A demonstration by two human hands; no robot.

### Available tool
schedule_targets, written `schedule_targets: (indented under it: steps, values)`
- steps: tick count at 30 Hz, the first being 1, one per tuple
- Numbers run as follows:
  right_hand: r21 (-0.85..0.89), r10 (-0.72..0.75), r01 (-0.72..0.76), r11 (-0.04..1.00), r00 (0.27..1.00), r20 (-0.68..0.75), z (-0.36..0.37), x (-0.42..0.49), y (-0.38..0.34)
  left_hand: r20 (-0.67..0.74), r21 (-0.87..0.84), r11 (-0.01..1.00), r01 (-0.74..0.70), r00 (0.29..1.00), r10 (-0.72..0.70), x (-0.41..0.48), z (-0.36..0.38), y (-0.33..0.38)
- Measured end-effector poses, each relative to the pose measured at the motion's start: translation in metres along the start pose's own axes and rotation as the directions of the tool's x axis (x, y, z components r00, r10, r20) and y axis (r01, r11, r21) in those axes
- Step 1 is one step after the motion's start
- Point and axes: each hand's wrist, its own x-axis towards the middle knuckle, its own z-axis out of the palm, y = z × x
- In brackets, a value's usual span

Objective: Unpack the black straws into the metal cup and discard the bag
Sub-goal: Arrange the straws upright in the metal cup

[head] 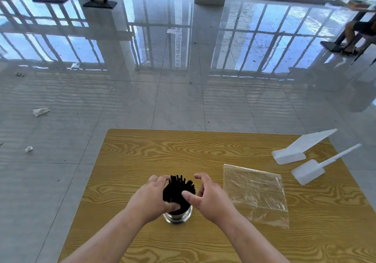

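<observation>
A bundle of black straws (179,189) stands upright in a shiny metal cup (177,217) near the middle of the wooden table (154,153). My left hand (151,196) wraps the left side of the bundle, thumb pressed on the straws near the cup's rim. My right hand (205,196) curls around the right side, thumb touching the straws, fingers arched just apart from them. The empty clear plastic bag (257,193) lies flat on the table to the right of my right hand.
Two white plastic scoops lie at the table's far right, a large one (295,151) and a small one (308,171). Beyond the table is glossy tiled floor with scraps of paper (40,112). A seated person's legs (354,33) show at the far right.
</observation>
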Motion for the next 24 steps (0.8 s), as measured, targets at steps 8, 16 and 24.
schedule_targets:
  steps: [8,16,24]
  values:
    - [-0.021,-0.029,0.030,0.999,0.998,0.061,0.013,0.004,-0.010,-0.059,-0.048,0.992,-0.114,0.992,0.111,0.003,-0.012,0.021]
    - [-0.034,-0.060,0.060,0.998,0.998,-0.006,0.006,0.008,-0.011,-0.075,0.010,0.994,-0.106,0.991,0.107,0.001,-0.024,0.025]
    - [-0.032,-0.023,0.024,0.999,1.000,0.016,0.006,0.005,-0.005,-0.125,0.071,0.987,-0.142,0.981,0.151,-0.001,-0.036,0.027]
